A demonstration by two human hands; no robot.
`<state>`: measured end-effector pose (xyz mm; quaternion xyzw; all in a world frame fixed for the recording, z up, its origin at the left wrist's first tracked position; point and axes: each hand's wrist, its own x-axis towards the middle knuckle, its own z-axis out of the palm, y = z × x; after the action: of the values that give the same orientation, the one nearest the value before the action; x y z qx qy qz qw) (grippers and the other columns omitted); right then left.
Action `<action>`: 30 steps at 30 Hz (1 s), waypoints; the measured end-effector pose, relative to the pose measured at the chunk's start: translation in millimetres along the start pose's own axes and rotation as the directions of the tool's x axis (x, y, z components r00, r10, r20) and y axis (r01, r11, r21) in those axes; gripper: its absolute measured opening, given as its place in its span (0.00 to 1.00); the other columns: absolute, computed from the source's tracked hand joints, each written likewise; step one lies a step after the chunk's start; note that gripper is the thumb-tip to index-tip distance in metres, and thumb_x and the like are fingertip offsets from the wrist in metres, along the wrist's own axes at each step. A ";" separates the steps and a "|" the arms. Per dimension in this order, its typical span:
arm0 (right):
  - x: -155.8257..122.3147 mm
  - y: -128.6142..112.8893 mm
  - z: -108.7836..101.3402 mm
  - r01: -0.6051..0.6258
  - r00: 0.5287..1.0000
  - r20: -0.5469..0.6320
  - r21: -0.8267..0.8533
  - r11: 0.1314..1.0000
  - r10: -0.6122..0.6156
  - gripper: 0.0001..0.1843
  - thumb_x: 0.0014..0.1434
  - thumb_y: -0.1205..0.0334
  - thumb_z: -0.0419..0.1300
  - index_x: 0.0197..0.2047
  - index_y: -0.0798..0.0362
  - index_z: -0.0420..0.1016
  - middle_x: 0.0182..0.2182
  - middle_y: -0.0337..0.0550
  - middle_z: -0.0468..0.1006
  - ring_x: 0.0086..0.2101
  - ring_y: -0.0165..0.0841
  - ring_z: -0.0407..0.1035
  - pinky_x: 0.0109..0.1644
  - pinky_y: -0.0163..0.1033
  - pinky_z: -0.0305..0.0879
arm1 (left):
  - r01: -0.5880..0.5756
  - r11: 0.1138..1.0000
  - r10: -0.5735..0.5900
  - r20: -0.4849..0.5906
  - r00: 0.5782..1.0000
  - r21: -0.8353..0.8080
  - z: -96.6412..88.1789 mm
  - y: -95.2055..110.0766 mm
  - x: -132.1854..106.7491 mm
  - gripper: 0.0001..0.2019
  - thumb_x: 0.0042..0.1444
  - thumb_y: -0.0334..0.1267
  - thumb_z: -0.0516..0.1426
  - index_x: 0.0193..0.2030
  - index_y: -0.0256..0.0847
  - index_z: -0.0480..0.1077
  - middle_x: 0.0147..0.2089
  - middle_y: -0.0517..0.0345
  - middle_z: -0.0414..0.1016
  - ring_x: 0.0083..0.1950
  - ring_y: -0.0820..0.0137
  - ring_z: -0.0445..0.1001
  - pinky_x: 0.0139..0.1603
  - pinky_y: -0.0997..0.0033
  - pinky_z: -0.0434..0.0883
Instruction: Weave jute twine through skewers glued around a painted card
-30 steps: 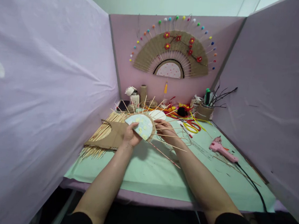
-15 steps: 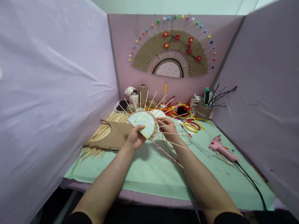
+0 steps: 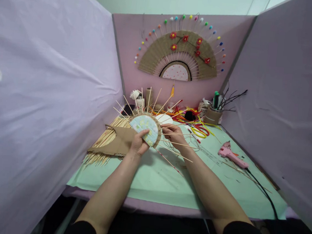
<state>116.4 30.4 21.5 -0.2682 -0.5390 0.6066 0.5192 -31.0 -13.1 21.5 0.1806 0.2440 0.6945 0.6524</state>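
A half-round fan base (image 3: 144, 126), covered in pale blue patterned cloth, is tilted above the table. My left hand (image 3: 139, 142) grips its lower edge, thumb on the front, other fingers hidden behind. Thin wooden sticks (image 3: 157, 101) fan out from its curved rim, where brown twine is wound around their bases. At the right side of the rim, my right hand (image 3: 173, 133) is closed in a pinch among the sticks, on the twine (image 3: 179, 150), whose loose loops hang below; the fingertips are partly hidden. One lower stick has reddish marks.
Cut cardboard (image 3: 119, 141) lies over a pile of sticks (image 3: 100, 148) at left. A pink glue gun (image 3: 232, 154) with a black cord is at right. Scissors (image 3: 200, 131), pipe cleaners and a pot of twigs (image 3: 213, 116) stand behind. A finished fan (image 3: 178, 53) hangs on the back wall.
The fan base has shifted slightly left and turned a little, its sticks swinging with it. Both hands stay on the work, the right one moving slightly left.
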 end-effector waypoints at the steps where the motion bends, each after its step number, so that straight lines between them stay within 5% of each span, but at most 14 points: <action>1: -0.2 -0.1 -0.2 -0.007 1.000 0.009 -0.005 1.000 0.007 0.13 0.40 0.57 0.68 0.30 0.53 0.77 0.17 0.32 0.62 0.19 0.22 0.50 0.22 0.32 0.44 | 0.005 1.000 -0.005 0.008 1.000 -0.001 -0.1 0.3 -0.2 0.22 0.47 0.22 0.54 0.51 0.38 0.68 0.38 0.56 0.80 0.47 0.65 0.76 0.58 0.61 0.67; 15: 1.3 -1.1 -8.4 -0.087 0.986 0.137 -0.027 0.996 0.090 0.15 0.40 0.54 0.69 0.23 0.56 0.70 0.14 0.31 0.60 0.16 0.20 0.48 0.20 0.32 0.40 | 0.064 0.998 -0.061 0.208 0.976 -0.006 -0.6 6.3 -5.7 0.24 0.49 0.29 0.52 0.56 0.35 0.65 0.49 0.46 0.76 0.57 0.59 0.70 0.60 0.54 0.63; 24: 2.6 3.8 -13.0 -0.114 0.956 0.260 -0.091 0.989 0.134 0.15 0.44 0.55 0.68 0.22 0.56 0.69 0.13 0.31 0.61 0.16 0.20 0.50 0.20 0.32 0.39 | -0.024 0.998 0.025 0.021 0.999 -0.057 1.1 8.4 -3.6 0.23 0.49 0.25 0.51 0.54 0.38 0.67 0.38 0.54 0.80 0.47 0.63 0.76 0.57 0.57 0.67; 30: 4.3 -6.1 -35.4 -0.183 0.926 0.326 -0.053 0.982 0.191 0.13 0.45 0.58 0.67 0.32 0.57 0.73 0.16 0.31 0.63 0.17 0.20 0.50 0.20 0.30 0.39 | -0.065 0.997 0.062 -0.058 0.996 -0.042 0.3 12.1 0.3 0.25 0.46 0.24 0.53 0.54 0.38 0.67 0.39 0.55 0.80 0.45 0.64 0.77 0.56 0.59 0.69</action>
<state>148.6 46.9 18.4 -0.2186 -0.5969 0.6837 0.3585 -40.8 -13.1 28.7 0.1539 0.2412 0.7249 0.6266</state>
